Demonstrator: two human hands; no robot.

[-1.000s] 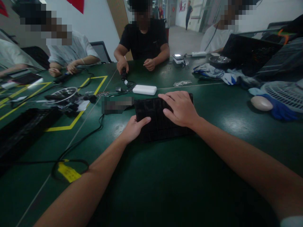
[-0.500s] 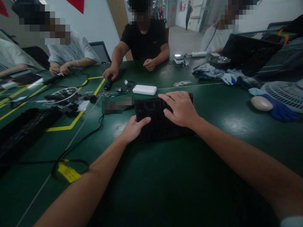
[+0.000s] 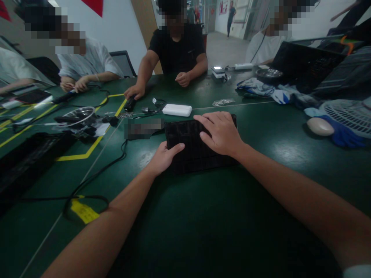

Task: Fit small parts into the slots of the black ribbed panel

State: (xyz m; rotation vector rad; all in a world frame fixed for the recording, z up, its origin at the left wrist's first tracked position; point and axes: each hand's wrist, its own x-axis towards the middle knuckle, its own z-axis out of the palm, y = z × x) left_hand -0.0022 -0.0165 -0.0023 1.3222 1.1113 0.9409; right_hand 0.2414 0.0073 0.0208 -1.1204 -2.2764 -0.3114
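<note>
A flat black rectangular case with a ridged surface rests on the green table before me. Its exact kind is hard to make out in the dim light. My left hand grips its left edge, thumb on the upper face and the other fingers hidden underneath. Across the upper right part lies my right hand, palm down, its thumb and fingers spread over the surface. A white power bank lies just beyond the case's far edge.
Black cables and a long black tray occupy the left side. A co-worker's hand holds a black object opposite me. To the right are a fan guard, a beige oval object and gloves.
My hands and the black case stay in place. Across the table, the co-worker's hand and black object have shifted slightly left. Part of another person now shows at the upper right.
</note>
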